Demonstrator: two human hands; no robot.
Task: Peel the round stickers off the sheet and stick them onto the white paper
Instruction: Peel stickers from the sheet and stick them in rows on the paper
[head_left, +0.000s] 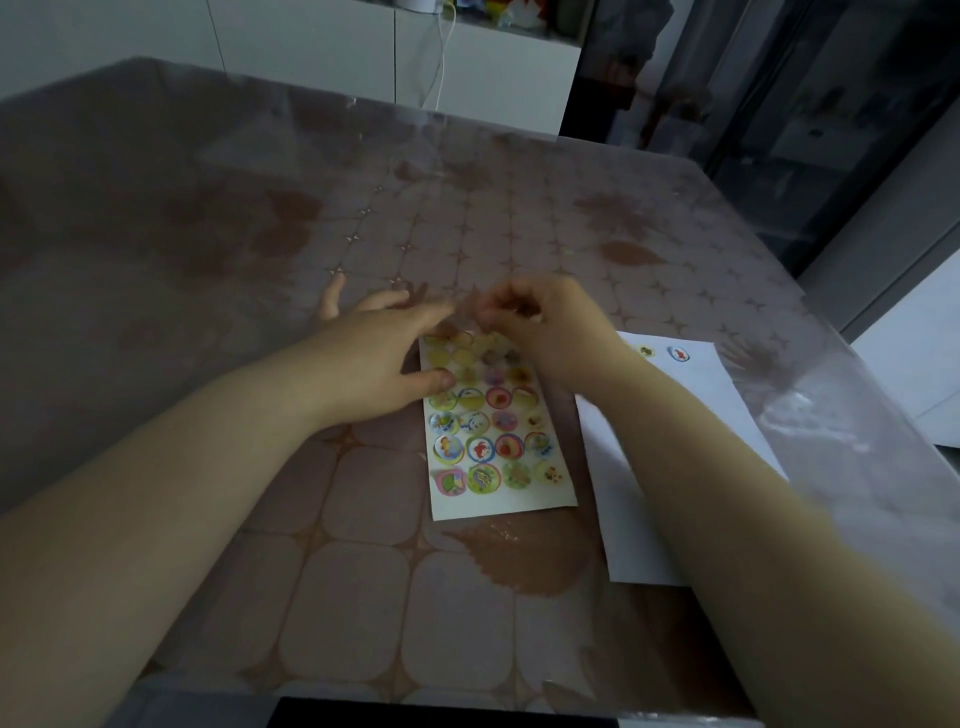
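A sticker sheet (498, 493) with several rows of colourful round stickers lies on the table in front of me. My left hand (379, 358) rests on its upper left part, fingers spread, thumb pressing the sheet down. My right hand (540, 317) hovers over the sheet's top edge with fingertips pinched together; it is blurred and I cannot tell whether a sticker is between them. To the right lies the white paper (691, 410), with two round stickers (678, 354) stuck near its far edge. My right forearm crosses over the paper.
The table (260, 249) carries a patterned cloth under a clear plastic cover. Its right edge runs close beside the white paper. White cabinets (467, 67) stand beyond the far edge. A dark object (441, 714) sits at the near edge.
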